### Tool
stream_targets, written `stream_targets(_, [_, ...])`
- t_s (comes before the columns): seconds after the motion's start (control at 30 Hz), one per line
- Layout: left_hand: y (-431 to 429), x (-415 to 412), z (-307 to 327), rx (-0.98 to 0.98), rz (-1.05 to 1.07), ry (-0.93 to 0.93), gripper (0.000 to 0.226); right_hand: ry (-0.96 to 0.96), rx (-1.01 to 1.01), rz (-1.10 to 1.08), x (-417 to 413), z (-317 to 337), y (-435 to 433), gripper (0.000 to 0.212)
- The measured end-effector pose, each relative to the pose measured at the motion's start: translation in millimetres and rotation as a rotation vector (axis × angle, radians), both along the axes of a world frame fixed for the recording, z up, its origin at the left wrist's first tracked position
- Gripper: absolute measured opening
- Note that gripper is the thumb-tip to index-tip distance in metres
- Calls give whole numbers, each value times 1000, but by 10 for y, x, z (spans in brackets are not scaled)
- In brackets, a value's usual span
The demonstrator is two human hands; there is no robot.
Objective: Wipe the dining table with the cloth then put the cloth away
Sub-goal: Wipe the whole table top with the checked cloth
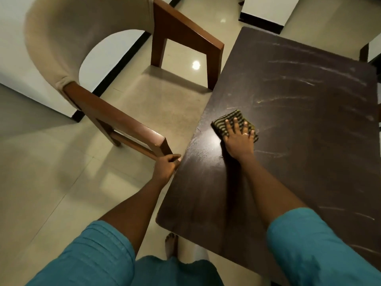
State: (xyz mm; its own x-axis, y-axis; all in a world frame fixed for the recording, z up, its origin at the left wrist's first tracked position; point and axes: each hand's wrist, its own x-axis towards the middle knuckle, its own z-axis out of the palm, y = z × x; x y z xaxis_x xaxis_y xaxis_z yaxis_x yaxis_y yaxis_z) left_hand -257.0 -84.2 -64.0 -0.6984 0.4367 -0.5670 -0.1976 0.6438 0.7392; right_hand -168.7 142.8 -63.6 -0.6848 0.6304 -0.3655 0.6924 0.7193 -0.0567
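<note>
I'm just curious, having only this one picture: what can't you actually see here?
Head view only:
- Dark wooden dining table: right side cut off by the frame.
- Striped green-and-black cloth: partly covered by the right hand.
- Left hand: fingertips curl over the table edge, hidden.

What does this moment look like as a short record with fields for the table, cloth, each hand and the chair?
table: dark dining table, pale streaks on its top
cloth: striped cloth, flat on the table near its left edge
right hand: right hand pressed flat on the cloth, fingers spread
left hand: left hand gripping the table's left edge
chair: wooden chair with beige padded back, pulled out to the left of the table
</note>
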Motion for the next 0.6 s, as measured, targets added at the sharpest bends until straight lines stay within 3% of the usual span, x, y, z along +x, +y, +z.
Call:
stream_targets(0.17, [166, -6, 29, 5, 5, 63, 29, 4, -21, -166, 128, 31, 566, 58])
stream_targets(0.33, [237, 1, 17, -28, 2, 91, 26, 36, 3, -229, 63, 17, 401, 58])
stream_targets(0.6, [281, 9, 34, -115, -23, 175, 26, 92, -58, 268, -359, -23, -798, 55])
